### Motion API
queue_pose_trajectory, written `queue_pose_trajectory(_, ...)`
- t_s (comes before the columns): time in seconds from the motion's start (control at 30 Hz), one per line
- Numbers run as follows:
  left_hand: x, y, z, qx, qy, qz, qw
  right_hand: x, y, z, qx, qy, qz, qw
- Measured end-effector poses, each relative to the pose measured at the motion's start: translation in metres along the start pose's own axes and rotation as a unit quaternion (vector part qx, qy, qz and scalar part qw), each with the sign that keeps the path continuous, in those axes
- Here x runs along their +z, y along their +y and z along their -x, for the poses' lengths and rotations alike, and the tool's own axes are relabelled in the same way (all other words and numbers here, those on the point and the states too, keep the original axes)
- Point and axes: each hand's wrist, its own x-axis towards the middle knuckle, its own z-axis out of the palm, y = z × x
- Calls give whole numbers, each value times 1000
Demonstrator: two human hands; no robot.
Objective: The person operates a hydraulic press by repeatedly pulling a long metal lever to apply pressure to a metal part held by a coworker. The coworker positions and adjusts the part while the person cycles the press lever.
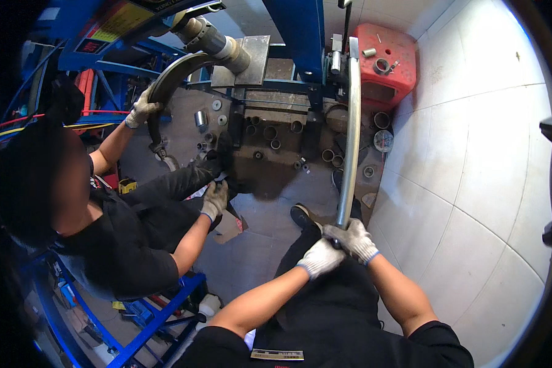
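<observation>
A long silvery metal pipe [352, 135] runs from the blue press frame toward me, its far end by a small metal cylinder fitting [336, 55]. Both my hands, in white knit gloves, are closed around the pipe's near end. My left hand [322, 256] sits just below and left of my right hand [354, 239], the two touching. At the press, a dark curved metal arm [172, 76] lies under a stepped metal ram [208, 40] and a metal sleeve [237, 58], beside a steel plate [254, 60]. A co-worker's gloved hand [143, 109] steadies this arm.
The co-worker's other gloved hand [215, 200] rests near their knee. Metal rings [270, 132] and bushings lie under the blue press frame [310, 37]. A red plastic stool [391, 73] bearing metal sleeves stands beside the white tiled wall [466, 172]. A blue rack [147, 334] is at lower left.
</observation>
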Motion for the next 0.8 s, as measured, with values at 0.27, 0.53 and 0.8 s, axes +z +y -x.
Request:
queue_pose_trajectory(0.27,-113,163,190,37,-238,406,882,-87,-117,173,-255,-220,-330,882)
queue_pose_trajectory(0.53,-47,147,140,-119,3,128,985,-51,-73,129,-82,-156,-315,933)
queue_pose_trajectory(0.8,-19,88,101,-96,29,92,991,-23,-18,75,-167,-102,-224,955)
